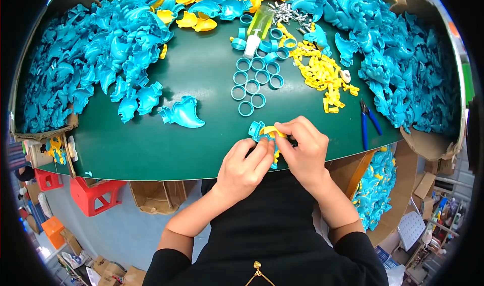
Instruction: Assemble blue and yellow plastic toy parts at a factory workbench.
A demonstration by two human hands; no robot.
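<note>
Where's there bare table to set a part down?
Bare green table lies left of the left hand, between the single teal shell and the front edge; also between the left teal heap and the teal rings. A smaller gap separates the right hand from the blue pliers. It's crowded around the yellow clips, yellow shells and right teal heap.

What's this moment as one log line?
left hand: holds turquoise hollow plastic part; right hand: pinches yellow curved plastic piece; surface: green tabletop

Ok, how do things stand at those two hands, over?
Left hand holding blue plastic part. Right hand pinching yellow piece at it. Blue rings ahead, blue-handled pliers off right, both apart from the hands.
</note>
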